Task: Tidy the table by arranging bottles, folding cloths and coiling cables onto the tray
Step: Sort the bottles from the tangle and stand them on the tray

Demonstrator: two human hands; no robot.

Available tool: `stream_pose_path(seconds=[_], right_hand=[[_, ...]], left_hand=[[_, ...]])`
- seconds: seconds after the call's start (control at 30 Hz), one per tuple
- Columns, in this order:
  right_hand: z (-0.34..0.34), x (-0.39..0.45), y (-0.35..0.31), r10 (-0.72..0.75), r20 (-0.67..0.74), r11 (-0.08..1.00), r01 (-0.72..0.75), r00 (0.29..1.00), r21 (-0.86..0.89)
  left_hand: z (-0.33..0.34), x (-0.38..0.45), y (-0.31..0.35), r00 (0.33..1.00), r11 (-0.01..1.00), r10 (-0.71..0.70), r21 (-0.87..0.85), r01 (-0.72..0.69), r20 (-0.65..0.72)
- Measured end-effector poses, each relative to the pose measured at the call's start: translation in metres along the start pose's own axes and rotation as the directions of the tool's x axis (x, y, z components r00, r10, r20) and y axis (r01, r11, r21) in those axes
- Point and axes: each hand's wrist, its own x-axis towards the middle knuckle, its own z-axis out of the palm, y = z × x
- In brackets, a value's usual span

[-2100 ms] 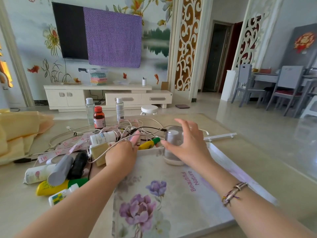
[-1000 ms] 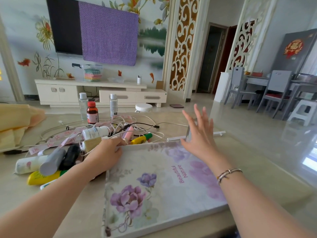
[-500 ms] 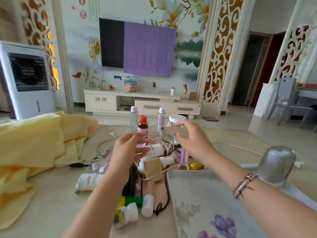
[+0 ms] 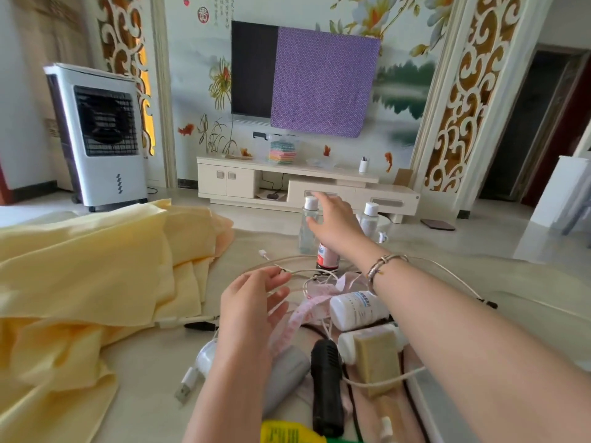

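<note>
Right hand (image 4: 332, 223) spread wide, reaching far to clear bottle (image 4: 308, 230) standing at table's back edge, likely next for tray (image 4: 428, 407), bottom right. Left hand (image 4: 252, 308) relaxed, holding nothing, over white cable (image 4: 319, 272) tangle. Yellow cloth (image 4: 96, 282) unfolded, left.

Pale yellow cloth (image 4: 96, 282), white cables (image 4: 319, 271), a purple dotted cover (image 4: 323, 81), clear white-capped bottles (image 4: 308, 228).

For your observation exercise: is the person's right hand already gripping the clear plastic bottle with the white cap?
No, the right hand reaches with fingers spread beside the clear plastic bottle with the white cap, not curled round it.
</note>
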Motion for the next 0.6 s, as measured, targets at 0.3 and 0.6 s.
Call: stream_pose_path(seconds=[0.3, 0.6], right_hand=[[0.019, 0.045, -0.016, 0.106, 0.041, 0.981, -0.098, 0.993, -0.168], [-0.008, 0.011, -0.030, -0.007, -0.158, 1.000, 0.008, 0.987, 0.007]], left_hand=[[-0.012, 0.010, 0.003, 1.000, 1.000, 0.002, -0.005, -0.002, -0.005], [-0.008, -0.003, 0.004, 0.998, 0.994, 0.048, 0.100, -0.051, 0.036]])
